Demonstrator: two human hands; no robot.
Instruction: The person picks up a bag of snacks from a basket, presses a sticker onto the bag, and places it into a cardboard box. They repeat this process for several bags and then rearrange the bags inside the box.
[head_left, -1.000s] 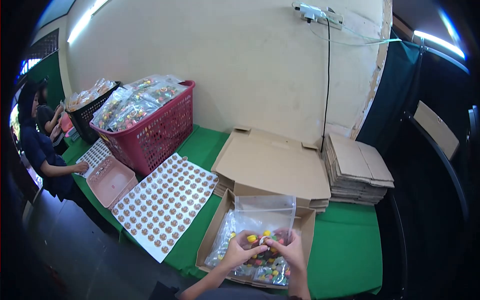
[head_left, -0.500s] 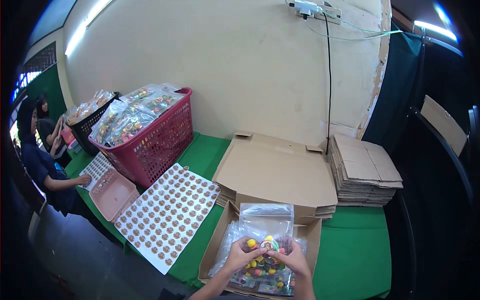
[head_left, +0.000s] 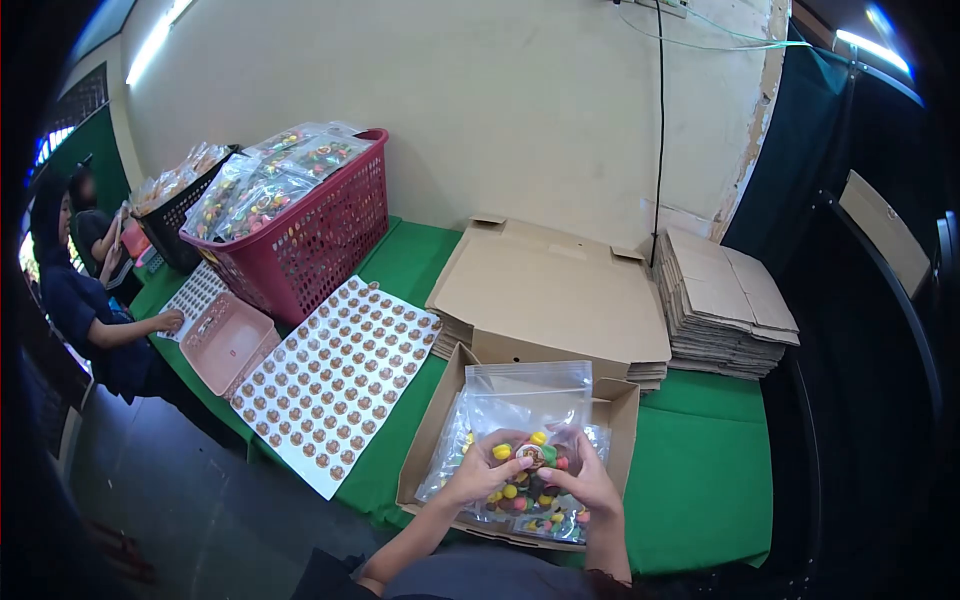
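Note:
A clear zip bag (head_left: 528,385) of colourful round sweets is held upright over an open cardboard box (head_left: 623,430). My left hand (head_left: 482,474) grips the bag's left side, and my right hand (head_left: 592,482) grips its right side. Both thumbs press near a round brown-and-white sticker (head_left: 531,456) on the front of the bag. More filled bags (head_left: 563,525) lie inside the box below, partly hidden by my hands and the held bag.
Left of the box lies a sheet of round stickers (head_left: 318,408), beside a pink tray (head_left: 222,362). Behind stand a dark-pink basket (head_left: 310,250) full of sweet bags and a black basket (head_left: 185,222). Flattened cardboard (head_left: 560,290) is stacked ahead. A co-worker (head_left: 85,310) stands at far left.
The view has tipped slightly, so the table and boxes sit higher in the picture. Both hands still hold the bag, and their thumbs have shifted a little around the sticker.

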